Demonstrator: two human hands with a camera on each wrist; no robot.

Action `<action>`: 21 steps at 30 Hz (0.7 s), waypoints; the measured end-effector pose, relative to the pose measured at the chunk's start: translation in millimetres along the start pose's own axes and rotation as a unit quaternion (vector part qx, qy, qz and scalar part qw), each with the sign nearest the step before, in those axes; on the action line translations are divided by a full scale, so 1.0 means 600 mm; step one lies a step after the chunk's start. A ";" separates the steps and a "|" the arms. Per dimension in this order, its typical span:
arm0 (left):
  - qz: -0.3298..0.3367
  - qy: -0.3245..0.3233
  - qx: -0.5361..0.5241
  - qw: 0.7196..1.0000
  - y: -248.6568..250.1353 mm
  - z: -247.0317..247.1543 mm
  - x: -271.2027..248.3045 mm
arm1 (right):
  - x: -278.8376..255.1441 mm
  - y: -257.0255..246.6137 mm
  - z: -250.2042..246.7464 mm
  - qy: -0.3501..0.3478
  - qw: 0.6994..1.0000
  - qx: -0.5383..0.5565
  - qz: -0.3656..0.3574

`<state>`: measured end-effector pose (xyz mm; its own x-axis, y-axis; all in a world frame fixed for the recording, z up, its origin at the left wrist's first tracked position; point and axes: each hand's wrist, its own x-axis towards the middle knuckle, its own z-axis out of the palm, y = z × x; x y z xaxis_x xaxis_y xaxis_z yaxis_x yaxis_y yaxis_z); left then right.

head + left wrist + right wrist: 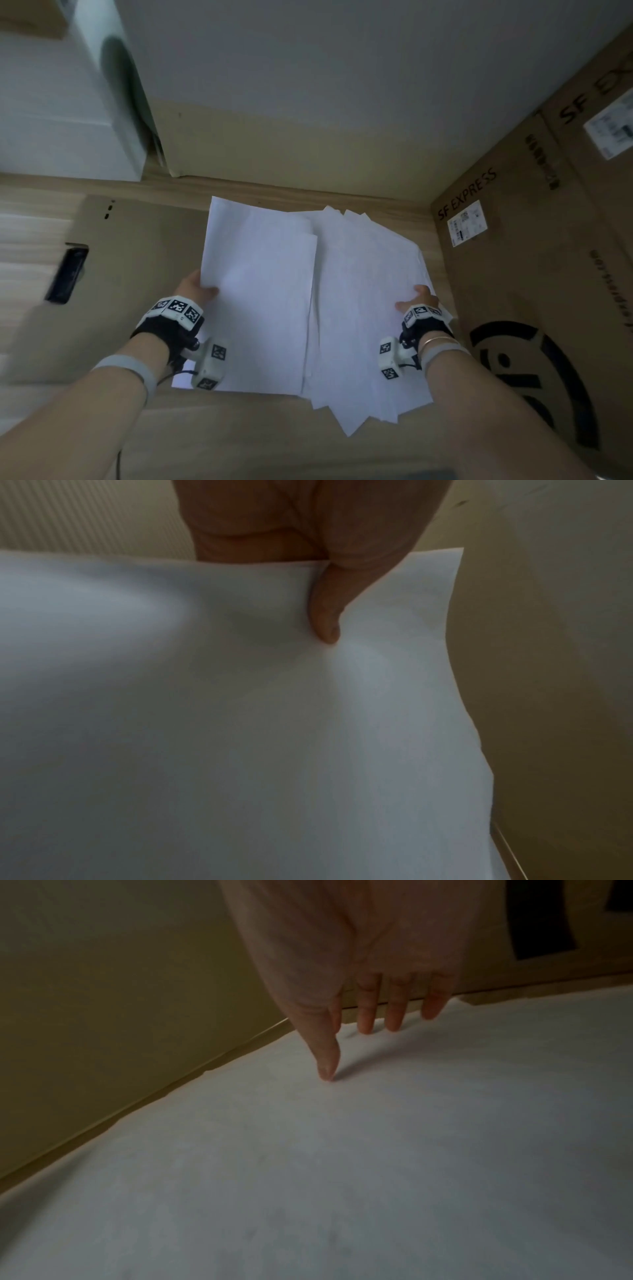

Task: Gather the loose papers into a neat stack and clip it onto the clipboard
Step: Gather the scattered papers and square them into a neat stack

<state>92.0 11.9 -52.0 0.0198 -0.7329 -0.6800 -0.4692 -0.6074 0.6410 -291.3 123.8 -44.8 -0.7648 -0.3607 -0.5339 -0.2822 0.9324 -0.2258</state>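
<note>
Wrist views add grip detail: left hand pinches papers at their left edge, right hand presses the right side with straight fingertips. Papers fanned on table between both hands.

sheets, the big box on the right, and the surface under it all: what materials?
Sheets: thin white matte paper; the one the left hand pinches bows under the thumb. Right hand rests straight fingers on the fanned pile.
Box: brown corrugated cardboard by its look, matte, with printed lettering and stuck-on labels.
Surface: light wood grain, low sheen; solid wood or laminate, cannot tell.
</note>
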 end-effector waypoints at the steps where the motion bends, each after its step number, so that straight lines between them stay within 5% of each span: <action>1: -0.003 -0.001 -0.011 1.000 0.001 0.003 0.001 | 0.007 0.005 -0.005 -0.006 1.000 -0.012 0.015; 10: -0.016 0.006 0.012 1.000 0.009 0.021 0.004 | 0.045 0.034 -0.011 -0.016 0.996 -0.062 0.055; 21: -0.024 0.004 0.010 1.000 0.015 0.026 0.007 | 0.046 0.022 -0.028 -0.023 0.998 -0.056 0.000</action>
<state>74.3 8.2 -54.5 0.0499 -0.7055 -0.7069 -0.4844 -0.6361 0.6006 -325.9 126.6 -49.1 -0.7378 -0.3595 -0.5713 -0.3479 0.9278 -0.1345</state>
